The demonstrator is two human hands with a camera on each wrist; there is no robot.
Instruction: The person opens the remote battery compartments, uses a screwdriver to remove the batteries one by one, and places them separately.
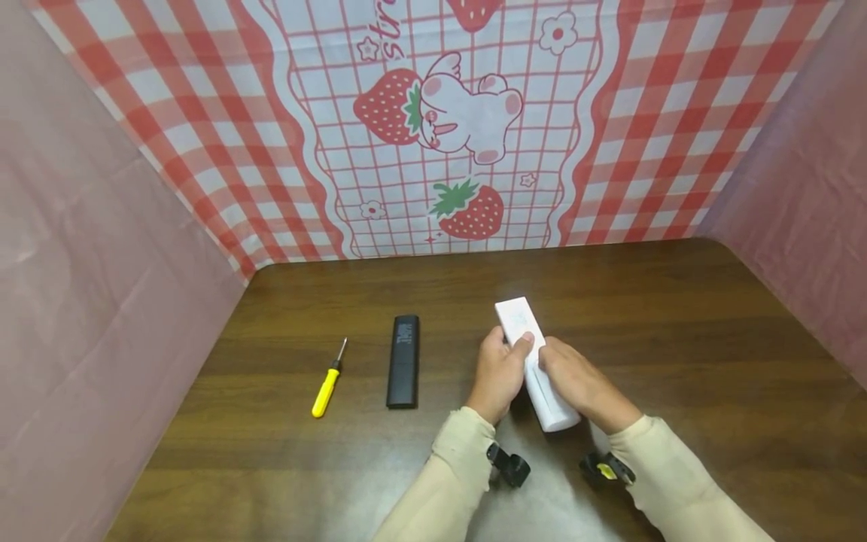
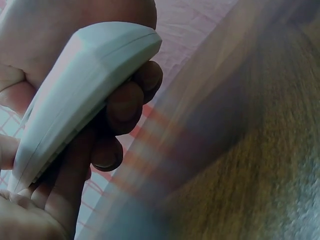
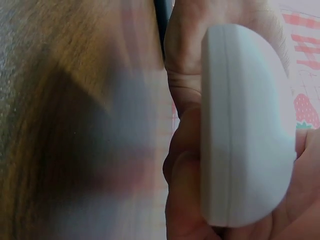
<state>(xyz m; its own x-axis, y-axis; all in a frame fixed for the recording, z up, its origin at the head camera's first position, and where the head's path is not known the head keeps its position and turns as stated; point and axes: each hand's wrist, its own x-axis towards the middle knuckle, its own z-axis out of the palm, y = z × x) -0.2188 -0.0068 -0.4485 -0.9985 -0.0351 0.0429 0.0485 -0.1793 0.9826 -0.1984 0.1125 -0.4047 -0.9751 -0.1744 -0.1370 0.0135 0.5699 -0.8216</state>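
A slim white remote control is held just above the table by both hands, its far end pointing away. My left hand grips its left side, with the thumb lying across the upper face. From the other side my right hand holds it, fingers curled along the edge. In the left wrist view, fingers wrap under the white remote control, and a seam runs along its side. The right wrist view shows its rounded near end close up. What lies under the fingers is hidden.
Left of the hands, a black remote control lies with a printed label showing. Further left lies a yellow-handled screwdriver, its tip pointing away. A strawberry-patterned cloth hangs behind the wooden table, with pink cloth at both sides.
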